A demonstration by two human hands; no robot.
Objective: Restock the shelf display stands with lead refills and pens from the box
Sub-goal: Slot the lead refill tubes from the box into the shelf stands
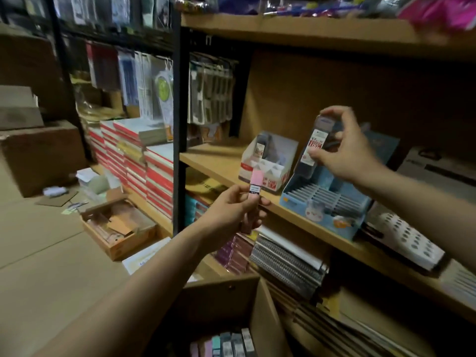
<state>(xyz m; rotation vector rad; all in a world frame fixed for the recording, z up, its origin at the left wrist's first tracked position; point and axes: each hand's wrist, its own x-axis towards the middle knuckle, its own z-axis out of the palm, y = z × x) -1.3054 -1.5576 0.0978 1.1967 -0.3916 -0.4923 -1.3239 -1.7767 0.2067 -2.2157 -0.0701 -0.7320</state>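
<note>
Right hand (pixel 342 148) up at the middle shelf (pixel 221 163), fingers (pixel 334 110) pinched on top and side of a dark lead refill case (pixel 315 146), tilted over the back row of the blue display stand (pixel 324 202); probably angled so its lower end finds a slot between the dividers. Most slots in that stand look bare, so restocking seems barely begun. Left hand (pixel 231 212) lower, in front of the shelf edge, fingers closed round a pink refill case (pixel 255 188) held upright with the label facing the camera, likely waiting as the next piece to go in, or held up to check which stand it belongs to. White display stand (pixel 268 163) just left of the blue one, one dark case standing in it. Open cardboard box (pixel 260 305) on the floor below, more cases in pastel and grey lined up inside (pixel 224 343), close at hand for quick reloading. Perforated white holder (pixel 404 238) to the right of the blue stand, untouched.
</note>
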